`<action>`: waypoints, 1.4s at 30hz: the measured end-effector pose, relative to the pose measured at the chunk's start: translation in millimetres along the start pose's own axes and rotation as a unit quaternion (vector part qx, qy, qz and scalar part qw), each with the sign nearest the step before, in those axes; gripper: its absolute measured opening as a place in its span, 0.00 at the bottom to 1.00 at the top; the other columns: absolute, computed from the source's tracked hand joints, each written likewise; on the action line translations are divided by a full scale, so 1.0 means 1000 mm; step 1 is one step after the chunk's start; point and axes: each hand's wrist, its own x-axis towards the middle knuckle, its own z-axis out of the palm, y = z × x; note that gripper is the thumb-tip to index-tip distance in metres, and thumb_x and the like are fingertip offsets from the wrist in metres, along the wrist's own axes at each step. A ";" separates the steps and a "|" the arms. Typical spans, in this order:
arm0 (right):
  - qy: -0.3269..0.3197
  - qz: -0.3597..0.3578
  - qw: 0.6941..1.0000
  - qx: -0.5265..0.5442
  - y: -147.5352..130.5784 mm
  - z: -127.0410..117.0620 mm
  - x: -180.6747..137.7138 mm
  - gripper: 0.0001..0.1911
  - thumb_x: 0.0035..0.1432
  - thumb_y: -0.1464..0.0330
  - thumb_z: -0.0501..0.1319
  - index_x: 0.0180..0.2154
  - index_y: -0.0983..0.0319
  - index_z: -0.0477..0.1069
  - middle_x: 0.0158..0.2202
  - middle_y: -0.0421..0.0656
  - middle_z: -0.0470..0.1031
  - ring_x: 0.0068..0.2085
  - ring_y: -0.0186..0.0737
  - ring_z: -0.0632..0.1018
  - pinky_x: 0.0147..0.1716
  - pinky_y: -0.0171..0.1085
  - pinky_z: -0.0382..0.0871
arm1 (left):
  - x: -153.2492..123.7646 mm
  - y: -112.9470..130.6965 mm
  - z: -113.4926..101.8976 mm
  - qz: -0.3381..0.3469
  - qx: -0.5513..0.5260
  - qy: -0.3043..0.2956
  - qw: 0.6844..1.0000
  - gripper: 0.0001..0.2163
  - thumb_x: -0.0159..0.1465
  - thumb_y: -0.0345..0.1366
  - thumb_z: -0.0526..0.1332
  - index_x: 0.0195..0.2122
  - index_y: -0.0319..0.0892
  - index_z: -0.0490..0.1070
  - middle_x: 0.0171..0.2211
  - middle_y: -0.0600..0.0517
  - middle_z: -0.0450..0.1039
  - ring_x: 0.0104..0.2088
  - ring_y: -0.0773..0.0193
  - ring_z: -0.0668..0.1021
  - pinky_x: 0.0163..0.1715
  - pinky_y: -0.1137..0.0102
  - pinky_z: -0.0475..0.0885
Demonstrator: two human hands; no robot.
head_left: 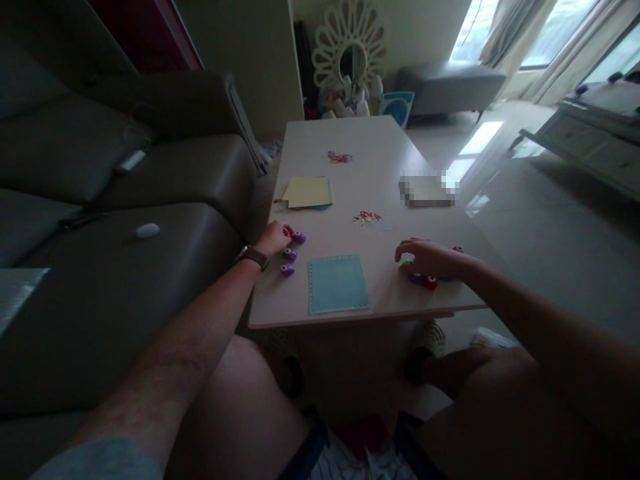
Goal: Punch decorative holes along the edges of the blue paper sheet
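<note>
At the table's left side, my left hand (274, 239) has its fingers closed on a small red piece (288, 233) with a pale spot. Close by are small purple pieces (287, 269) with round white spots on top, one touching the red one. My right hand (425, 257) is at the right side, fingers curled down around a small green piece (406, 264). Beneath that hand sit a purple piece (415, 277) and a red piece (429, 283), partly covered. Between my hands lies a flat light-blue square sheet (339, 284) with small marks along its edges.
A stack of cream and coloured sheets (307, 192) rests at the table's left. Two small heaps of coloured bits (367, 218) lie further in. A blurred pale block (427, 191) is at the right edge. A grey sofa (190, 247) borders the left.
</note>
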 end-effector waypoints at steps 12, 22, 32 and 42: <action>0.091 -0.021 0.992 0.091 -0.018 0.007 0.007 0.10 0.57 0.66 0.64 0.42 0.59 0.74 0.42 0.46 0.78 0.41 0.45 0.78 0.44 0.44 0.72 | -0.037 0.077 0.018 0.176 -0.143 -0.021 0.974 0.19 0.55 0.27 0.71 0.47 0.37 0.70 0.41 0.46 0.75 0.34 0.65 0.79 0.33 0.70 0.76; 0.094 -0.079 0.955 0.272 -0.073 0.023 0.013 0.20 0.62 0.65 0.63 0.56 0.58 0.70 0.45 0.46 0.79 0.42 0.41 0.80 0.43 0.41 0.76 | -0.065 0.118 0.052 0.256 -0.277 -0.207 0.903 0.23 0.55 0.30 0.72 0.49 0.39 0.64 0.42 0.47 0.74 0.33 0.65 0.80 0.31 0.71 0.78; 0.127 -0.087 0.962 0.223 -0.061 0.023 0.011 0.06 0.62 0.67 0.63 0.42 0.60 0.73 0.39 0.45 0.76 0.37 0.39 0.78 0.39 0.39 0.74 | -0.036 0.091 0.063 0.261 -0.102 -0.217 0.935 0.24 0.50 0.34 0.75 0.47 0.39 0.69 0.45 0.45 0.73 0.45 0.56 0.76 0.45 0.63 0.74; 0.126 -0.068 0.975 0.170 -0.048 0.021 0.007 0.06 0.59 0.73 0.62 0.38 0.58 0.67 0.37 0.42 0.75 0.36 0.38 0.78 0.37 0.37 0.72 | -0.031 0.074 0.060 0.134 0.077 -0.232 0.960 0.24 0.50 0.37 0.75 0.47 0.39 0.71 0.42 0.47 0.76 0.41 0.57 0.77 0.37 0.67 0.69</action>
